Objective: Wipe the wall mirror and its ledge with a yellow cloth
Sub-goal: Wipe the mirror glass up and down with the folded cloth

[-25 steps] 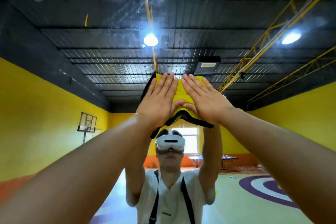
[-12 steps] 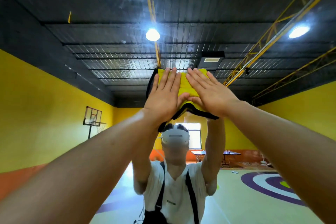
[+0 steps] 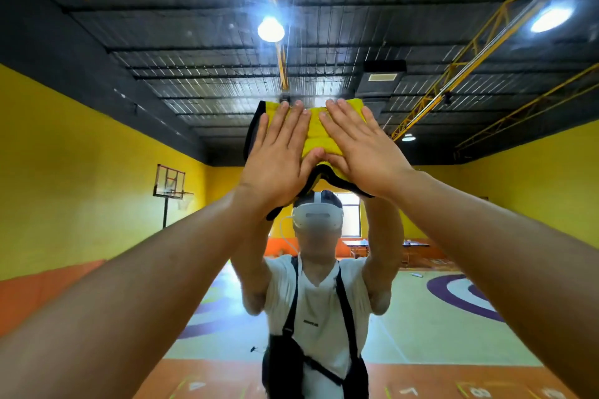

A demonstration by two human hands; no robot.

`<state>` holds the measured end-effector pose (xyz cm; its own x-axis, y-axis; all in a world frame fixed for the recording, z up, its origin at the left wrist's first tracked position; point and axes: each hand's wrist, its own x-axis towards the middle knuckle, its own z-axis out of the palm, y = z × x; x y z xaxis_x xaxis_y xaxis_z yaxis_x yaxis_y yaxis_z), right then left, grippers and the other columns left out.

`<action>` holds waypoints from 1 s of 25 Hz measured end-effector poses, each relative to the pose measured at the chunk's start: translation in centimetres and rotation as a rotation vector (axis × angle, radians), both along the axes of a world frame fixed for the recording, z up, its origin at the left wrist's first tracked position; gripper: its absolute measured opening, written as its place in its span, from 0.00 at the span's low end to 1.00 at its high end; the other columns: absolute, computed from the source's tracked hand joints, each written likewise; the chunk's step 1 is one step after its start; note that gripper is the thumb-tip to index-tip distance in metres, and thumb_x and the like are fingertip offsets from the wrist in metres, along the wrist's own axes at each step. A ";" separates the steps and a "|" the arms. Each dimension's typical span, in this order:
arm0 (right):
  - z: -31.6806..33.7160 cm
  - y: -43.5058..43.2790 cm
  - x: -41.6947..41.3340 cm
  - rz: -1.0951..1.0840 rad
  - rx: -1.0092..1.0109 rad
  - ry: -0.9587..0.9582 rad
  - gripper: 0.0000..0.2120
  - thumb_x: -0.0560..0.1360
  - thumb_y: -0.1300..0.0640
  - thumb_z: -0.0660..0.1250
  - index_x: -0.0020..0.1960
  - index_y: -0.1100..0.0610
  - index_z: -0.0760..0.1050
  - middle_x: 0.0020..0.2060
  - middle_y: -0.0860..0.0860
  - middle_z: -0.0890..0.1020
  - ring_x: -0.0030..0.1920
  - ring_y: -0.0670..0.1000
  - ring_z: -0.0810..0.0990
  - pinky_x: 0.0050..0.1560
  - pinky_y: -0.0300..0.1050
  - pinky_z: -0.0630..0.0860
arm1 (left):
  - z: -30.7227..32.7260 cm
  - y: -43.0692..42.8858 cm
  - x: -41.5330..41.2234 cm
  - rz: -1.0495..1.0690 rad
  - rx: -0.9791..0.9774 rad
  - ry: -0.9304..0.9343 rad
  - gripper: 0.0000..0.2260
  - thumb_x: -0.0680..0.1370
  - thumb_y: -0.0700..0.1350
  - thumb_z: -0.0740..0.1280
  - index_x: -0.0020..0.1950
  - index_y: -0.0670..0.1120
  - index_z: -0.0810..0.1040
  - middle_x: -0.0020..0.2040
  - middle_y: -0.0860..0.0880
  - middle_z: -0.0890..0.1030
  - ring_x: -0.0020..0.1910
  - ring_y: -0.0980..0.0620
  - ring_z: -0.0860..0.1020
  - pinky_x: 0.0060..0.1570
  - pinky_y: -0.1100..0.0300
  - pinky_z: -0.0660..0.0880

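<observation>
Left hand (image 3: pixel 275 155) and right hand (image 3: pixel 363 152) flat on the yellow cloth (image 3: pixel 316 129) against the mirror (image 3: pixel 486 74), fingers less splayed than before

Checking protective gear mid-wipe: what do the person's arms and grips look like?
Left grip and right grip are bare hands: no gloves, rings or wristbands visible. Left forearm and right forearm are uncovered, no sleeves or cables. The mirror's reflection shows a white short-sleeved T-shirt with black straps.

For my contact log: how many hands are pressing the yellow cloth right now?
2. On the yellow cloth, the left hand covers the left side, the right hand the right side, fingers straight.
</observation>
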<state>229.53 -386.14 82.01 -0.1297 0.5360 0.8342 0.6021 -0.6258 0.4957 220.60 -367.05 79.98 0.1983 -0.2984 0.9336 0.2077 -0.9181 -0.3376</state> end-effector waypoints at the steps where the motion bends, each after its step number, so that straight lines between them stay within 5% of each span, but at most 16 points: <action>1: -0.8 0.0 0.2 -0.001 0.010 -0.012 0.36 0.83 0.37 0.49 0.83 0.56 0.50 0.83 0.54 0.51 0.83 0.52 0.45 0.82 0.57 0.43 | -0.7 0.0 0.0 0.006 0.009 0.001 0.34 0.85 0.63 0.44 0.84 0.43 0.53 0.85 0.45 0.52 0.84 0.46 0.46 0.81 0.42 0.44; 14: -15.2 -0.5 -0.5 -0.133 0.002 -0.001 0.35 0.84 0.41 0.52 0.84 0.58 0.47 0.83 0.56 0.48 0.83 0.55 0.45 0.82 0.60 0.46 | -14.3 0.5 -0.4 -0.014 0.062 0.009 0.33 0.86 0.63 0.49 0.83 0.41 0.55 0.84 0.42 0.54 0.83 0.41 0.50 0.80 0.39 0.50; 25: -31.4 -0.7 -0.9 0.012 0.012 0.055 0.33 0.85 0.44 0.59 0.82 0.63 0.56 0.81 0.60 0.57 0.82 0.60 0.53 0.80 0.66 0.54 | -29.9 -0.7 -1.7 0.016 0.026 0.106 0.32 0.86 0.60 0.55 0.81 0.39 0.61 0.82 0.40 0.61 0.82 0.38 0.57 0.80 0.39 0.52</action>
